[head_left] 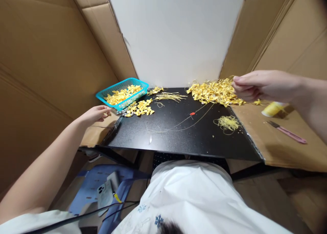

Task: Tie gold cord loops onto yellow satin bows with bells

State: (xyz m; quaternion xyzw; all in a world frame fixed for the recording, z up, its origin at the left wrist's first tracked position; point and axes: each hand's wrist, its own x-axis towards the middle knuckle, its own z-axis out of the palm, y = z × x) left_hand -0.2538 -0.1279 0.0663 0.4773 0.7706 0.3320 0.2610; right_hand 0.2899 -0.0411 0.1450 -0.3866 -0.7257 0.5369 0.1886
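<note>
The right hand (258, 86) is lifted over the far right corner of the table (191, 142). Its fingertips touch the near edge of a pile of yellow bows (213, 91). The fingers are bent together with the thumb under them, like a pinch, but I cannot tell if a bow is really between them. The pile lies just in front of this hand, probably so that pieces can be taken one at a time.

The left hand (95, 114) rests at the left table edge. It is loosely curled, thumb against the fingertips; whether it holds something small I cannot tell. Just beyond it stands a teal basket (114, 86) with more bows inside, and a small heap (140, 108) lies beside the basket, near this hand.

Between the hands a thin thread (178, 125) lies stretched over the table, and a yellow coil (228, 122) lies below the right hand. A pink cutter (287, 131) lies on cardboard under the right wrist, I think for easy reach.
</note>
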